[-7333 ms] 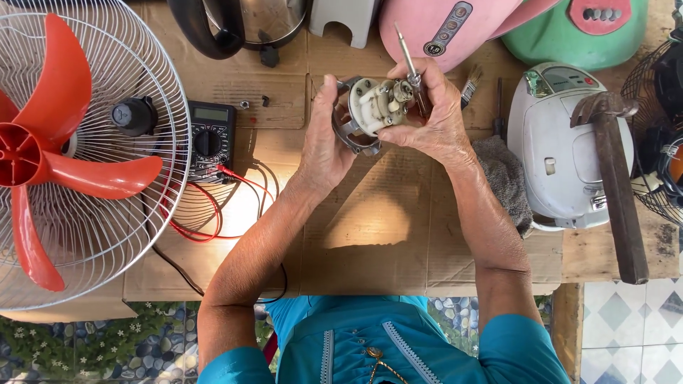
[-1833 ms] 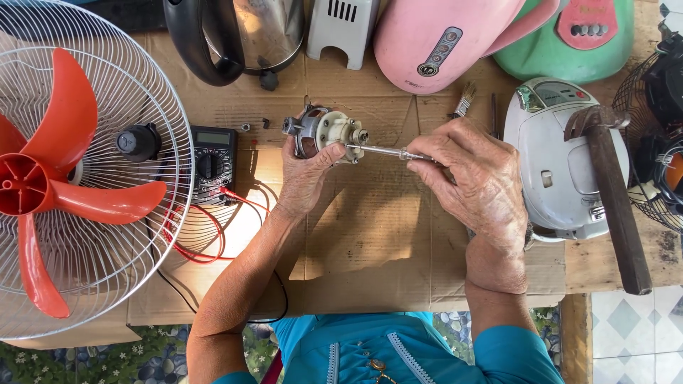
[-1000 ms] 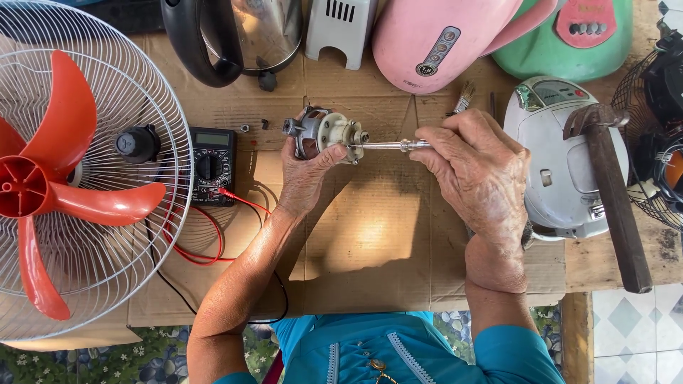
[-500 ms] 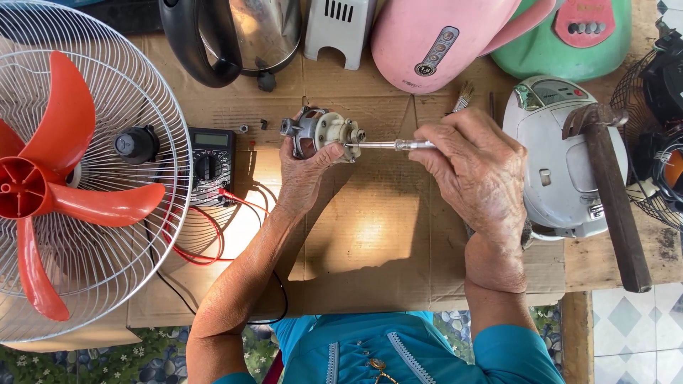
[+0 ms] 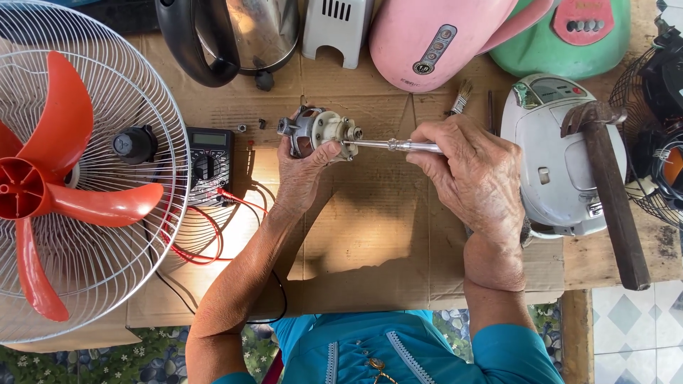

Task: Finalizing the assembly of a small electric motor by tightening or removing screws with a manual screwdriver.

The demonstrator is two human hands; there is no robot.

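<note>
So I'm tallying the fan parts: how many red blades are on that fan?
3 on the red fan inside the wire guard: one blade up, one pointing right, one down. None appear hidden.

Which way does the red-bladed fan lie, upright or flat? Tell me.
Flat. The white wire-cage fan with red blades lies face-up on the cardboard-covered table, seen straight down, its cage overlapping the black multimeter.
</note>
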